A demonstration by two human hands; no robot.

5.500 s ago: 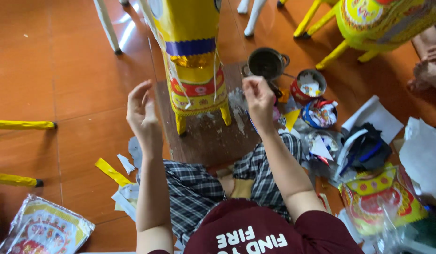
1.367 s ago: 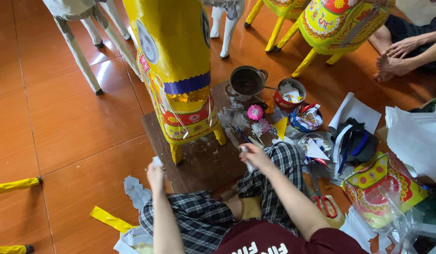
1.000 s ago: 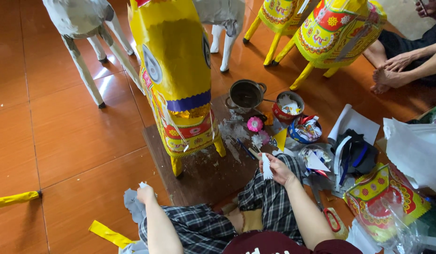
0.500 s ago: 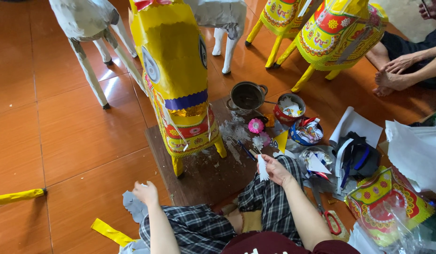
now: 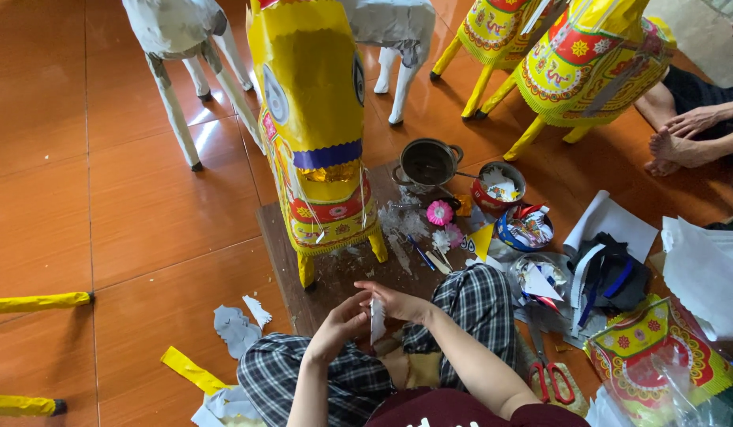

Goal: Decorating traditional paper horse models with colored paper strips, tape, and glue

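Left hand (image 5: 340,322) moved in beside right hand (image 5: 398,303), both pinching white paper strip (image 5: 377,319)

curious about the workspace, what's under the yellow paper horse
A dark wooden board lies under the yellow paper horse, with white scraps on it. The board directly beneath its body is hidden.

left hand (image 5: 340,320) risen, joining right hand (image 5: 398,302), paper strip (image 5: 377,319)
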